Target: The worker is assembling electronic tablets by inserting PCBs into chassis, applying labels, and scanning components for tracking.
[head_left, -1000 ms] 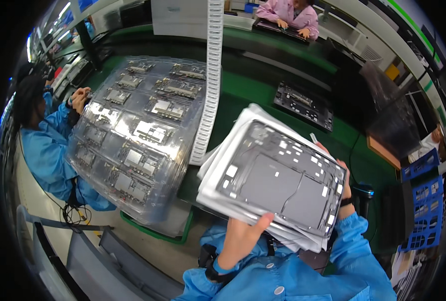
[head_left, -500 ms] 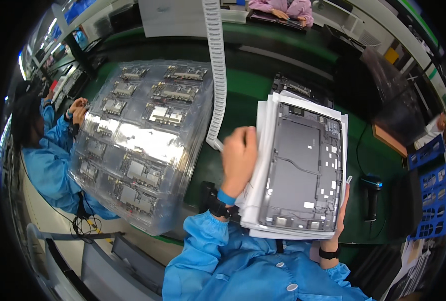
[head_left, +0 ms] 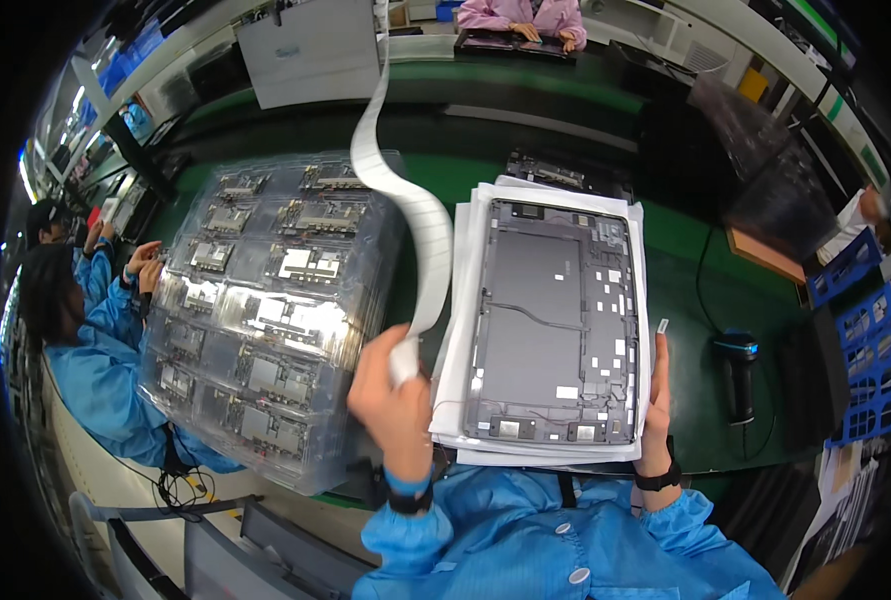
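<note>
My left hand [head_left: 393, 400] is closed on the lower end of a long strip of white labels [head_left: 427, 240], which curves down from above. Right of it lies a dark grey tablet housing [head_left: 535, 345], inner side up, with a thin cable across it and several small white patches. It rests on a stack of white sheets [head_left: 453, 350]. Beside the right edge of the stack is my right hand [head_left: 655, 420], one finger stretched upward. A small white label [head_left: 662, 326] sits at that fingertip; the other fingers are partly hidden.
Clear plastic trays [head_left: 265, 370] of circuit boards stand at left, beside a co-worker in blue [head_left: 95, 350]. A barcode scanner [head_left: 737, 375] and blue baskets [head_left: 870, 350] are at right. Dark parts [head_left: 565, 172] lie behind the housing. Someone in pink [head_left: 525, 18] works opposite.
My left hand has moved left and down and now grips the label strip, which bends into a curve. My right hand still has the small label at its fingertip. The whole view has shifted slightly.
</note>
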### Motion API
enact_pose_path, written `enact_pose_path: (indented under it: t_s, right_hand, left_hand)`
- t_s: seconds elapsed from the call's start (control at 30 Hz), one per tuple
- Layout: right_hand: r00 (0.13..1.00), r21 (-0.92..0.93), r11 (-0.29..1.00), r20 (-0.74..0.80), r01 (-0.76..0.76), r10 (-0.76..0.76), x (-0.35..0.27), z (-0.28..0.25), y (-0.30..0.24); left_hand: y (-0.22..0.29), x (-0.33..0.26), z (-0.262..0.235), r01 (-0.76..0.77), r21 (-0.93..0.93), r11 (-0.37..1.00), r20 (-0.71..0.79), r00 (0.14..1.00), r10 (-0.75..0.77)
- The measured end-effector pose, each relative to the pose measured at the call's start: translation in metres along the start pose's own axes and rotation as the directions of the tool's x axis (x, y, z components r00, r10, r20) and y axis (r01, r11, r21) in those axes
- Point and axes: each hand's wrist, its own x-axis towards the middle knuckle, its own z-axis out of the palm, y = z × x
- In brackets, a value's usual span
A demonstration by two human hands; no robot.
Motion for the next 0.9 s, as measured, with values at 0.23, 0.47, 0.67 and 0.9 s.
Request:
enact_pose_path:
  t_s: [0.23, 0.47, 0.67, 0.9]
  right_hand:
    - [0.986, 0.172, 0.977, 0.128, -0.127, 0.106, 0.024, 0.042, 0.015]
    - [0.981, 0.300, 0.942, 0.165, -0.151, 0.104, 0.031, 0.089, 0.045]
    - [0.998, 0.039, 0.997, 0.001, -0.060, 0.060, 0.021, 0.070, 0.011]
    - [0.779, -0.685, 0.668, -0.235, 0.292, -0.582, -0.008, -0.088, -0.131]
  left_hand:
    - [0.061, -0.014, -0.062, -0.218, 0.118, 0.969, -0.300, 0.922, 0.244]
    - [0.048, -0.060, -0.095, -0.322, 0.361, 0.875, 0.115, 0.947, 0.301]
    - [0.101, -0.067, -0.112, -0.458, 0.637, 0.620, 0.489, 0.862, 0.134]
    - [0.110, -0.045, -0.061, -0.589, 0.279, 0.759, 0.405, 0.789, 0.463]
